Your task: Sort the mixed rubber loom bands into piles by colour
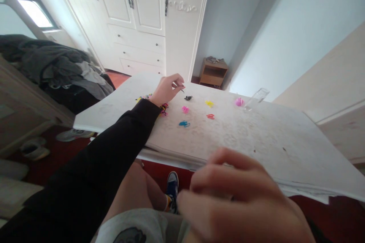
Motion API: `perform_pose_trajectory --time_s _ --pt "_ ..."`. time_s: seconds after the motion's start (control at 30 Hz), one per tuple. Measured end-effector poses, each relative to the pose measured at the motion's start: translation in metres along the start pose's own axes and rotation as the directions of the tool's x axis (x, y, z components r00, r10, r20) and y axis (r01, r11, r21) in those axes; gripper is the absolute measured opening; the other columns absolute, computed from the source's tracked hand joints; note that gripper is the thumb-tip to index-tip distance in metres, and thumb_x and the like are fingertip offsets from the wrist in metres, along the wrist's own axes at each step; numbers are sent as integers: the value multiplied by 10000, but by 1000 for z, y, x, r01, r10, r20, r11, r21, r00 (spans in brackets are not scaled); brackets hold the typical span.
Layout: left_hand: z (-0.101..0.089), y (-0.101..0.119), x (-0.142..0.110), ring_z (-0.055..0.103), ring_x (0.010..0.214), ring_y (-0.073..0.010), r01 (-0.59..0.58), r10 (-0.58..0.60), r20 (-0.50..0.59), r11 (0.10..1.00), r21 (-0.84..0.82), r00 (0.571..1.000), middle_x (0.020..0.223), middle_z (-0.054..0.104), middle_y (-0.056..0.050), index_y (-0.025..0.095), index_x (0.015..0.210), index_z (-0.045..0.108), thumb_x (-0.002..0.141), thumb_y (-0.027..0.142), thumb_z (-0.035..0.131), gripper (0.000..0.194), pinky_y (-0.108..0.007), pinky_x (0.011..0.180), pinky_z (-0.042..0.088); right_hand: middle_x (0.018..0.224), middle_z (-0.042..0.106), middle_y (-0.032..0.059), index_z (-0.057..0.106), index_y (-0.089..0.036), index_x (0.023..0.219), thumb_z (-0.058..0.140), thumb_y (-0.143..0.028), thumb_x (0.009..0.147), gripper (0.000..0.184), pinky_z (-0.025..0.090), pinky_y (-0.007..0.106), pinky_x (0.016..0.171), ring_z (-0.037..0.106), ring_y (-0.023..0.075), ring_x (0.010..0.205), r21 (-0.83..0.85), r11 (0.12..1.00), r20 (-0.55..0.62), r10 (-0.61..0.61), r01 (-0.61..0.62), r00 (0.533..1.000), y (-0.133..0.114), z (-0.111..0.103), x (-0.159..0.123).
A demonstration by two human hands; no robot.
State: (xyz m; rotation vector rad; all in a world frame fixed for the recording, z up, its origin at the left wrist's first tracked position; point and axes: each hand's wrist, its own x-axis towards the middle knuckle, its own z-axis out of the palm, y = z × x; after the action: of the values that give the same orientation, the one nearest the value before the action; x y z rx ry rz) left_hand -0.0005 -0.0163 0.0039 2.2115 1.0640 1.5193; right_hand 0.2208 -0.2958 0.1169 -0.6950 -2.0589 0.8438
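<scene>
My left hand (pixel 169 89) reaches over the table's far side, thumb and forefinger pinched on a small thin black piece (pixel 183 90). Just beyond the fingertips lies a little pile of black pieces (pixel 188 98), loop-like in shape. Partly behind my left wrist spreads a mixed multicoloured pile (pixel 164 109). Separate small piles of pink pieces (pixel 185 109), blue pieces (pixel 184 123), yellow pieces (pixel 209 103) and red pieces (pixel 210 116) lie to the right. My right hand (pixel 239 197) is close to the camera, blurred, its fingers bent; whether it holds anything is hidden.
A clear plastic container (pixel 256 99) lies on its side beside a round pink object (pixel 239 101) on the white table (pixel 228 136). White wardrobe (pixel 137 45) and small wooden cabinet (pixel 213 73) stand behind. Clothes (pixel 65 68) are heaped at left.
</scene>
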Motion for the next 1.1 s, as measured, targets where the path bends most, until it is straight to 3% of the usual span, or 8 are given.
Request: perform_pose_trajectory --time_s 0.1,0.2,0.3,0.4,0.57,0.77,0.9,1.1 --pt "2 3 -1 741 780 -158 1 1 24 999 -49 1000 818 747 -24 188 941 683 848 226 766 130 -295 751 650 772 729 5 699 -279 770 658 -309 991 226 538 342 730 641 173 719 -256 952 -38 -182 166 983 43 -21 28" --pt "7 6 -3 760 788 -174 22 -13 66 990 -137 998 818 747 -35 184 931 692 821 271 815 187 -288 717 648 719 686 19 648 -236 731 635 -294 996 271 489 342 701 606 172 686 -415 909 -142 -99 32 985 110 -50 58" --pt "13 9 -5 778 774 -192 68 -36 133 968 -241 990 820 762 -55 180 874 676 798 341 855 253 -302 705 656 820 759 59 721 -225 790 656 -382 990 263 514 363 752 673 201 776 -254 963 -186 45 -92 981 177 -68 77" --pt "17 14 -6 783 762 -200 101 -40 196 944 -313 980 802 774 -61 185 853 668 769 404 890 323 -317 712 667 874 804 96 739 -223 810 767 -508 892 298 556 393 785 710 226 802 28 983 -262 184 -183 947 214 -68 82" --pt "20 24 -8 773 748 -199 117 -38 232 933 -341 972 795 769 -62 190 812 669 751 477 917 384 -316 686 665 916 821 97 759 -220 843 795 -532 863 315 557 370 812 731 216 860 163 966 -265 239 -201 934 218 -51 81" --pt "22 28 -9 737 727 -148 89 -4 227 926 -368 974 862 749 -66 159 768 692 747 417 927 349 -262 670 637 1116 802 90 711 -219 852 812 -540 859 337 553 324 772 735 186 899 256 935 -216 302 -245 929 223 -44 81" --pt "20 29 -9 727 734 -126 88 3 232 922 -378 973 902 741 -63 139 736 681 752 372 921 335 -238 685 630 1086 812 76 675 -212 846 821 -594 848 408 559 311 790 752 171 879 420 872 -191 355 -250 915 227 -42 81" --pt "19 35 -10 716 724 -113 106 -5 263 923 -369 965 889 736 -54 133 757 687 762 330 907 296 -227 696 625 994 826 63 682 -213 840 877 -612 790 447 575 327 870 769 174 884 518 811 -151 401 -273 903 222 -37 82"
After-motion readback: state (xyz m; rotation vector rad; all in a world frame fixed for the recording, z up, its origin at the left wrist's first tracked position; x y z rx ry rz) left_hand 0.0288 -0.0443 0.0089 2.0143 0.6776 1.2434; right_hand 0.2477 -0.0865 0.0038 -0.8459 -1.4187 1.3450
